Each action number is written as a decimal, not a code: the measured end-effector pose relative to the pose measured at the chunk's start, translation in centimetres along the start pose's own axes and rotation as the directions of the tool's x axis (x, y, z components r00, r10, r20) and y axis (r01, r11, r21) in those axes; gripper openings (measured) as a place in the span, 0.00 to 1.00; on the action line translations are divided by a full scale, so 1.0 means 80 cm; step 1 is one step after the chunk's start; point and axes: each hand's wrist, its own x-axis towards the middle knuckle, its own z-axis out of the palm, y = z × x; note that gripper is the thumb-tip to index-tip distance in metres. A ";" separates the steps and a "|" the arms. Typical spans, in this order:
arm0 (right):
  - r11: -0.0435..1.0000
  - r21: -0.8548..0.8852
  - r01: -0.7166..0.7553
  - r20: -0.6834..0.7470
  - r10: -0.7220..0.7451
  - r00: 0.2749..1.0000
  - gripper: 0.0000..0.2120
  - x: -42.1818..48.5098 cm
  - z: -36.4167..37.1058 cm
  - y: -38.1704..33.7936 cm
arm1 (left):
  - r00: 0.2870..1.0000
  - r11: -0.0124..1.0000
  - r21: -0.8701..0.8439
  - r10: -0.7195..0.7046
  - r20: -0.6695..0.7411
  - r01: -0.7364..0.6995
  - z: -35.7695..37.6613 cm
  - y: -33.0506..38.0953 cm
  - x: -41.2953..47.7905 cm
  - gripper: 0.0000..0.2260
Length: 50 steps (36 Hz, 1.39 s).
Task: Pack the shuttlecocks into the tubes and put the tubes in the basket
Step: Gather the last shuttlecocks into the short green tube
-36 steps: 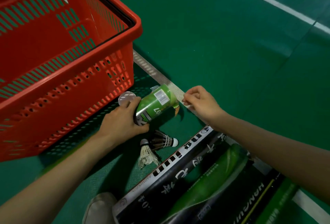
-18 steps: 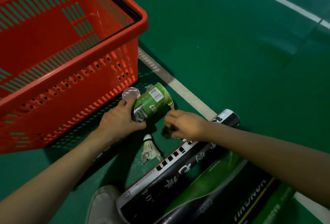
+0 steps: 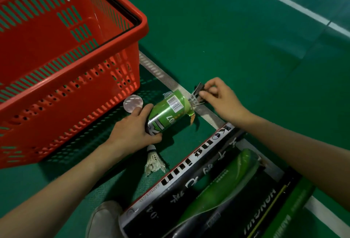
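My left hand (image 3: 132,131) grips a short green tube (image 3: 168,111) lying on the green floor, its torn open end facing right. My right hand (image 3: 220,99) pinches a dark shuttlecock (image 3: 197,95) right at that open end, its cork partly inside the mouth. A white feather shuttlecock (image 3: 154,160) lies on the floor just below the left hand. The tube's clear round lid (image 3: 133,103) rests beside the red basket (image 3: 106,52) at the left.
Long black and green shuttlecock tubes (image 3: 189,186) lie side by side at the lower right. A white shoe (image 3: 103,220) shows at the bottom edge. White court lines (image 3: 161,74) cross the floor.
My right hand went from the court line down to the dark shuttlecock on the floor, picked it up and brought it to the green tube's open end. The left hand stayed on the tube.
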 end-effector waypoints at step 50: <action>0.041 -0.299 0.953 0.944 -0.134 0.302 0.24 -0.034 0.159 0.042 | 0.990 0.989 0.041 -0.140 0.012 0.140 0.000 -0.046 0.010 0.40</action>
